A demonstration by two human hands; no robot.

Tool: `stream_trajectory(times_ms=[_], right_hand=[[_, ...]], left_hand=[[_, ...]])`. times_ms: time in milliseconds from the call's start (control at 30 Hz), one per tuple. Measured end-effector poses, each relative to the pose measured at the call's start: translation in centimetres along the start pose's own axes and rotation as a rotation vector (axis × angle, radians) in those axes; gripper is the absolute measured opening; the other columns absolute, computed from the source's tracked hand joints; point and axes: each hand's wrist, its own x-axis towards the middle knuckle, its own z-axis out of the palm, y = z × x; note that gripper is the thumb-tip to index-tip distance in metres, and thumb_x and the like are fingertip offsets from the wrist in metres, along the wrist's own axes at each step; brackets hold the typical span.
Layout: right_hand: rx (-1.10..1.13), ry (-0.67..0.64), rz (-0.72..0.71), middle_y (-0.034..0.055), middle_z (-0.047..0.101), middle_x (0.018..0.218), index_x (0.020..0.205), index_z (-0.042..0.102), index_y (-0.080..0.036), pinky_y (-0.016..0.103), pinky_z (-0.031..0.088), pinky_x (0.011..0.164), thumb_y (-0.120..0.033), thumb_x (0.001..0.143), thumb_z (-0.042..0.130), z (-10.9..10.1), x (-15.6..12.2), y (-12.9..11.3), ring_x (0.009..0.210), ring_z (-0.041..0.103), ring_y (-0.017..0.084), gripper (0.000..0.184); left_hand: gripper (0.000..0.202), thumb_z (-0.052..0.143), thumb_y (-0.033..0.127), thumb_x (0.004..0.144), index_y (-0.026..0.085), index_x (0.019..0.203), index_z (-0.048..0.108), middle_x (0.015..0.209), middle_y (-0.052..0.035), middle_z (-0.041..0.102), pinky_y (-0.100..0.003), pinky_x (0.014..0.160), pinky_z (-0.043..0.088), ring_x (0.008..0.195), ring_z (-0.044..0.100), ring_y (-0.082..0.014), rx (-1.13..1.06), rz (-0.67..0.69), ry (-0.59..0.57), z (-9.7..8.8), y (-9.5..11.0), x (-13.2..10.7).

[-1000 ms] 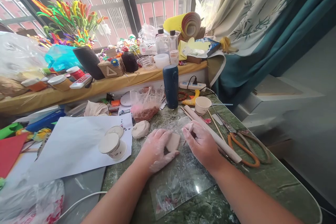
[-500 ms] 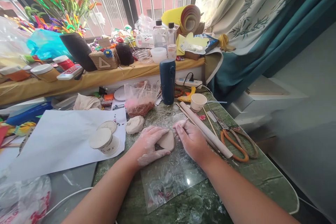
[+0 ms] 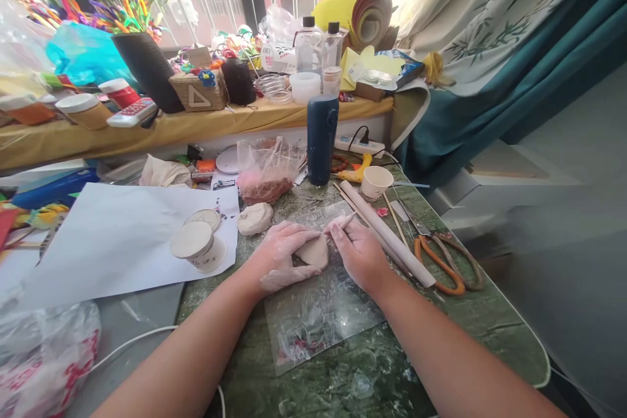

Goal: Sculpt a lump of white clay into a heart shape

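Note:
A flat, rounded slab of pale clay (image 3: pixel 314 251) lies on a clear plastic sheet (image 3: pixel 313 313). My left hand (image 3: pixel 287 255), dusted white, curves around its left side, thumb at the near edge and fingers at the far edge. Just right of the slab, my right hand (image 3: pixel 360 251) is closed in a pinch on a thin, pale pointed tool (image 3: pixel 349 219). Its working end by the slab's right edge is mostly hidden by the fingers. Beyond my left hand sits a lump of pale clay (image 3: pixel 255 218).
To the right lie a rolling pin (image 3: pixel 389 235), thin sticks and orange-handled scissors (image 3: pixel 443 268). A paper cup (image 3: pixel 376 181), blue bottle (image 3: pixel 322 140) and bag of reddish material (image 3: pixel 267 176) stand behind. Clay-topped cups (image 3: pixel 193 241) rest on white paper (image 3: pixel 132 235) at left.
The whole view has shifted slightly, with things sitting higher and further right. Both hands keep nearly the same places at the slab; the right hand's pinch has turned a little.

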Motion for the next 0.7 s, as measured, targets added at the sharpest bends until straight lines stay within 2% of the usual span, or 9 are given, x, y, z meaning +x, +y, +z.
stream_trajectory(times_ms=[100, 167, 233, 367, 467, 567, 700], right_hand=[[0.003, 0.049, 0.069, 0.0038, 0.068, 0.08, 0.09, 0.07, -0.021, 0.031, 0.049, 0.07, -0.05, 0.103, 0.048, 0.0, -0.1, 0.4, 0.074, 0.063, 0.021, 0.039], [0.004, 0.126, 0.082, 0.0051, 0.069, 0.086, 0.095, 0.07, -0.021, 0.032, 0.05, 0.071, -0.05, 0.103, 0.048, -0.1, 0.0, 0.8, 0.077, 0.064, 0.021, 0.038], [-0.001, 0.145, 0.059, 0.007, 0.071, 0.096, 0.099, 0.07, -0.021, 0.034, 0.053, 0.077, -0.048, 0.103, 0.048, -0.2, 0.3, 1.0, 0.084, 0.067, 0.022, 0.035], [-0.081, 0.061, -0.005, 0.0093, 0.073, 0.109, 0.1, 0.074, -0.021, 0.041, 0.053, 0.095, -0.04, 0.102, 0.051, -0.5, 0.4, 1.0, 0.105, 0.068, 0.026, 0.03], [-0.136, -0.005, 0.007, 0.0089, 0.073, 0.116, 0.107, 0.076, -0.023, 0.043, 0.051, 0.103, -0.038, 0.103, 0.048, -1.0, -1.0, 0.7, 0.114, 0.066, 0.026, 0.032], [-0.224, -0.047, -0.013, 0.0086, 0.073, 0.12, 0.118, 0.075, -0.024, 0.045, 0.051, 0.106, -0.033, 0.103, 0.051, -2.0, -3.4, 0.7, 0.117, 0.066, 0.026, 0.03], [-0.38, -0.114, -0.151, 0.008, 0.075, 0.123, 0.123, 0.072, -0.025, 0.048, 0.049, 0.11, -0.029, 0.1, 0.056, -3.8, -6.0, 0.9, 0.122, 0.064, 0.027, 0.028]], left_hand=[[0.067, 0.085, 0.051, 0.077, 0.025, 0.136, 0.064, 0.129, -0.0099, 0.069, -0.048, 0.109, 0.045, 0.119, 0.062, -0.0305, -0.012, 0.006, 0.004, 0.1, -0.2, 0.0], [0.067, 0.085, 0.051, 0.077, 0.026, 0.136, 0.064, 0.129, -0.0091, 0.069, -0.047, 0.109, 0.044, 0.12, 0.062, -0.0302, -0.017, 0.013, 0.009, 0.2, -0.3, 0.0], [0.067, 0.084, 0.051, 0.078, 0.026, 0.135, 0.063, 0.129, -0.0086, 0.068, -0.047, 0.109, 0.043, 0.121, 0.061, -0.0299, -0.004, 0.017, 0.005, 0.4, -0.2, -0.1], [0.065, 0.082, 0.057, 0.077, 0.025, 0.131, 0.064, 0.127, -0.0098, 0.067, -0.052, 0.105, 0.043, 0.119, 0.058, -0.0338, 0.112, -0.073, 0.021, 0.9, 1.0, -0.1], [0.06, 0.08, 0.055, 0.079, 0.024, 0.128, 0.064, 0.125, -0.0101, 0.066, -0.054, 0.103, 0.043, 0.117, 0.057, -0.0347, 0.139, -0.142, 0.052, 1.2, 2.0, -0.1], [0.059, 0.081, 0.05, 0.079, 0.024, 0.129, 0.062, 0.129, -0.0095, 0.065, -0.053, 0.105, 0.043, 0.119, 0.057, -0.0339, 0.097, -0.121, 0.053, 1.3, 2.1, -0.2], [0.056, 0.08, 0.047, 0.081, 0.024, 0.129, 0.061, 0.132, -0.009, 0.064, -0.051, 0.108, 0.042, 0.123, 0.057, -0.0328, 0.081, -0.075, 0.069, 1.2, 1.5, -0.3]])
